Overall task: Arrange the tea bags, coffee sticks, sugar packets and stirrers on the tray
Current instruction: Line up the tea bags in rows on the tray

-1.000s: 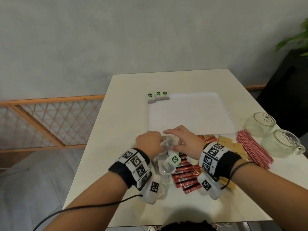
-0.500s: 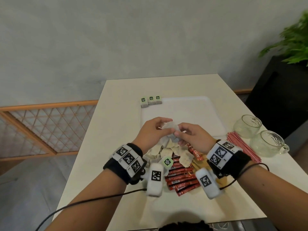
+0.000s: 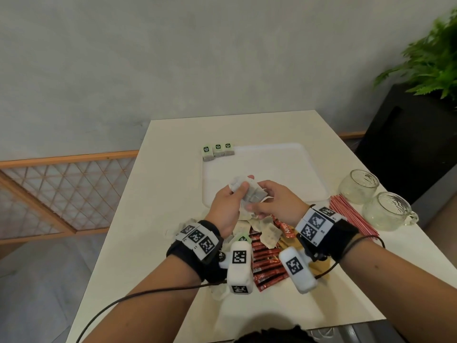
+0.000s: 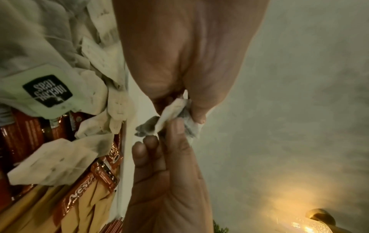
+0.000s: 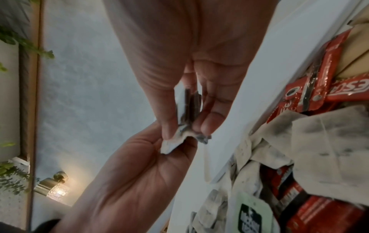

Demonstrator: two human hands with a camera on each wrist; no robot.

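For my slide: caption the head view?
Both hands pinch tea bags above the tray.

Three tea bags [image 3: 218, 152] on tray [image 3: 284, 174] far-left corner, stirrers [image 3: 351, 216] right, mugs [image 3: 371, 196] beyond

Bare tray [image 3: 284, 174] beyond, three tea bags [image 3: 218, 151] at its far-left corner, glass cups [image 3: 371, 199] right.

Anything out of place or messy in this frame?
Yes. Loose tea bags lie jumbled over the red coffee sticks in front of the tray, not sorted. The three tea bags already placed sit in a slightly uneven row at the tray's far left corner.
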